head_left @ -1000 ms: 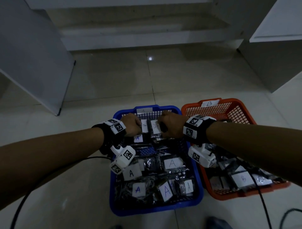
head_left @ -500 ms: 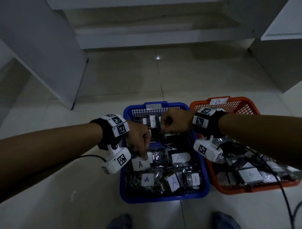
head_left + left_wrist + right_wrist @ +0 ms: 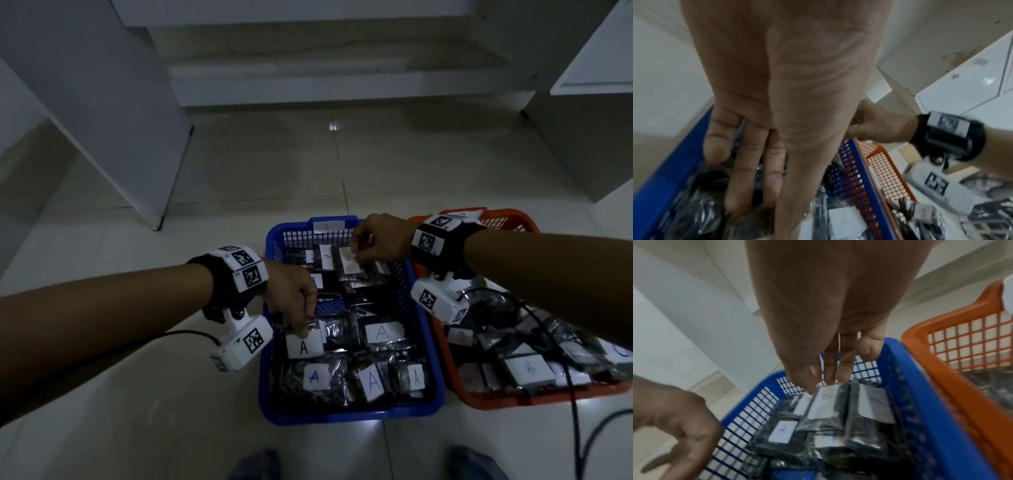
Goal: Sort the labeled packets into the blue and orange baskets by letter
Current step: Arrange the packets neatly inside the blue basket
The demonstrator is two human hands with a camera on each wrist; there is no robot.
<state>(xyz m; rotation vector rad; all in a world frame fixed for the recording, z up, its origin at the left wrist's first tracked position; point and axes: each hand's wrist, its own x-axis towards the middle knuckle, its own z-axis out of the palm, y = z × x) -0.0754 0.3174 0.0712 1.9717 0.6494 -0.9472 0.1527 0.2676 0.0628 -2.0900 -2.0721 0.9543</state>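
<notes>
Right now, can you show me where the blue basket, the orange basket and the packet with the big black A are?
blue basket (image 3: 349, 413): head view, near rim.
orange basket (image 3: 503, 216): head view, far rim.
packet with the big black A (image 3: 304, 346): head view, white label.

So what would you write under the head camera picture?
Both hands, left hand and right hand, reach into the blue basket of A packets.

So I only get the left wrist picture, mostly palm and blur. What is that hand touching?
Observer: In the head view the left hand has its fingertips on a packet labelled A, near the left wall of the blue basket.
Operator: And the other hand?
Observer: The right hand pinches the top edge of a second packet at that basket's far end.
Operator: What's in the orange basket?
Observer: Packets too; the head view shows a B label on one.
</notes>
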